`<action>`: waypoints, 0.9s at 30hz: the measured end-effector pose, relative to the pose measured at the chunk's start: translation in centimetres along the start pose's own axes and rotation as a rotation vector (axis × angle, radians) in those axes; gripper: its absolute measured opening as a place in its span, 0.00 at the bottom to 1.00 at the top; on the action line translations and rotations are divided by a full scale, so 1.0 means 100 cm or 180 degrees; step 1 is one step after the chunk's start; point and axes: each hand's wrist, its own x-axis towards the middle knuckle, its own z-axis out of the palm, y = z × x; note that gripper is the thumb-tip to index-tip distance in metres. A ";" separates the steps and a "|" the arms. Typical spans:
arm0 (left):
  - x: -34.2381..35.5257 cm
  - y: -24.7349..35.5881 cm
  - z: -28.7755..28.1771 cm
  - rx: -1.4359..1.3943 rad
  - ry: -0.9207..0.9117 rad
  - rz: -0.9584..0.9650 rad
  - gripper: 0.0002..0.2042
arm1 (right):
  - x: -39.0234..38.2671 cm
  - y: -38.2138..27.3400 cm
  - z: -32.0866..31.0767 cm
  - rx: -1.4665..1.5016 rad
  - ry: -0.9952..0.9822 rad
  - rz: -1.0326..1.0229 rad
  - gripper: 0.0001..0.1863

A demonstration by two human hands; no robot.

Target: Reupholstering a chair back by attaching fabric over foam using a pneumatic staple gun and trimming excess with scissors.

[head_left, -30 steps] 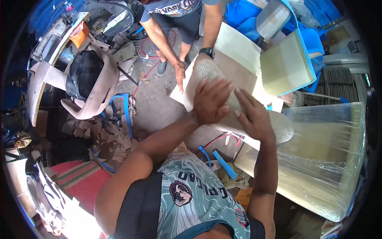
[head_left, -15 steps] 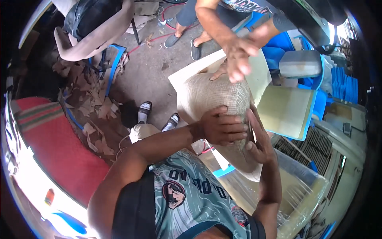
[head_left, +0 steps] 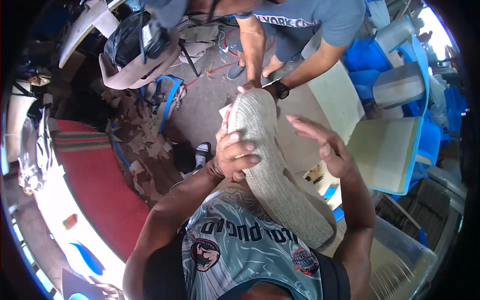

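Observation:
A beige woven-fabric upholstered piece (head_left: 267, 172), thick with rounded edges, stands on edge in front of my chest, its near end against my shirt. My left hand (head_left: 234, 156) grips its left side, with the fingers curled over onto the fabric. Off to the right of the piece, my right hand (head_left: 327, 147) is raised with the fingers stretched out, apart from the fabric and holding nothing. At the far end, a co-worker's hands are close to the piece, partly hidden behind it; a dark watch (head_left: 282, 90) is on one wrist.
A red padded panel (head_left: 100, 192) with a striped band lies at the left, beside fabric scraps (head_left: 142, 137). Blue-framed chairs with pale pads (head_left: 382, 150) stand at the right. A plastic-wrapped piece (head_left: 400, 260) sits near right. Another chair (head_left: 142, 65) is far left.
The upholstered piece has turned onto its edge and come closer to my chest. My right hand has come off it and opened. The co-worker has leaned in, hands lowered to its far end.

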 end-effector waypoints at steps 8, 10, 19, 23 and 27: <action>0.002 0.000 -0.018 0.0285 -0.0376 -0.0104 0.22 | -0.101 0.057 -0.067 0.0319 0.1167 0.0019 0.45; 0.009 0.000 -0.013 0.0379 -0.0427 -0.0130 0.23 | -0.155 0.080 -0.064 0.0608 0.1754 0.0191 0.40; 0.058 0.019 0.007 0.0575 -0.0759 0.0041 0.25 | -0.358 0.049 0.123 0.1622 0.4556 0.0803 0.46; 0.070 0.025 0.009 0.0527 -0.0896 0.0231 0.26 | -0.377 -0.012 0.197 0.1358 0.5533 0.0499 0.49; 0.073 0.032 0.004 0.0528 -0.1074 0.0415 0.28 | -0.367 -0.080 0.252 -0.0271 0.5721 -0.0734 0.56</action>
